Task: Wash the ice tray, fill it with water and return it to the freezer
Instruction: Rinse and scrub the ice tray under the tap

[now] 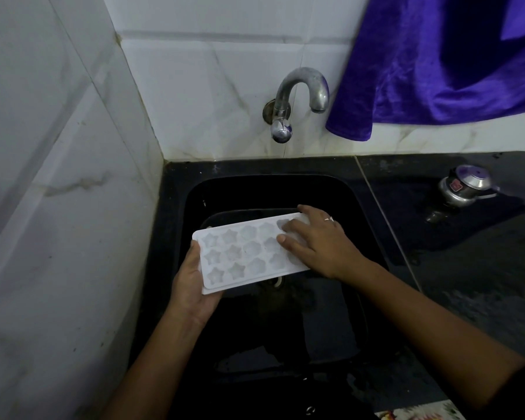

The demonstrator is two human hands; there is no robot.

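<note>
A white ice tray [243, 256] with star and flower shaped cups is held level over the black sink [358, 237]. My left hand [191, 283] grips its near left end from below, thumb along the edge. My right hand [315, 241] lies on the tray's right end, fingers spread flat over the cups, a ring on one finger. The metal tap [300, 92] on the tiled wall above shows no running water.
A purple cloth [437, 62] hangs at the upper right beside the tap. A small steel pressure cooker [464, 186] stands on the dark counter to the right of the sink. A white tiled wall closes the left side. A dark dish lies in the sink under the tray.
</note>
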